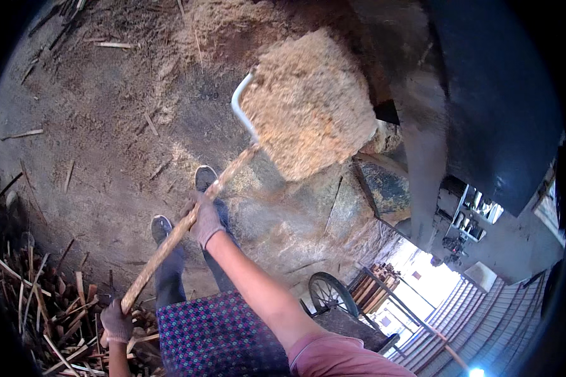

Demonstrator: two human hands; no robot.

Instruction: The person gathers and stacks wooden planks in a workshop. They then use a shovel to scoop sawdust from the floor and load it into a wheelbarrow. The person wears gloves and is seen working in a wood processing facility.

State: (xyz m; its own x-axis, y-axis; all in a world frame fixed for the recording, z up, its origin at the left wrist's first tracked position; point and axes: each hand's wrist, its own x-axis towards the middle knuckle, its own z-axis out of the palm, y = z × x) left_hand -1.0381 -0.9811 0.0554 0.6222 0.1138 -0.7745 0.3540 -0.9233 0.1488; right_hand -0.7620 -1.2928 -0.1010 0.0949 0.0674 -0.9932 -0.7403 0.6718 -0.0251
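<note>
With both gloved hands I hold a shovel (165, 251) by its rough wooden handle. My left hand (116, 323) is closed round the handle's lower-left end. Farther up, my right hand (205, 220) wraps the middle of the shaft, and its arm crosses from the lower right. A heaped load of tan sawdust (314, 103) covers the shovel's broad blade, so most of the blade is hidden. Only a pale bent metal rim (240, 108) shows along the blade's left side. The load is slightly blurred and appears to be above the ground.
Split wood scraps (63, 314) lie piled at the lower left. Sawdust and loose sticks cover the dirt floor (107, 119). A large dark metal structure (490, 94) stands at the right. A spoked wheel (331, 294) on a cart and stacked wood (377, 286) are at the lower right.
</note>
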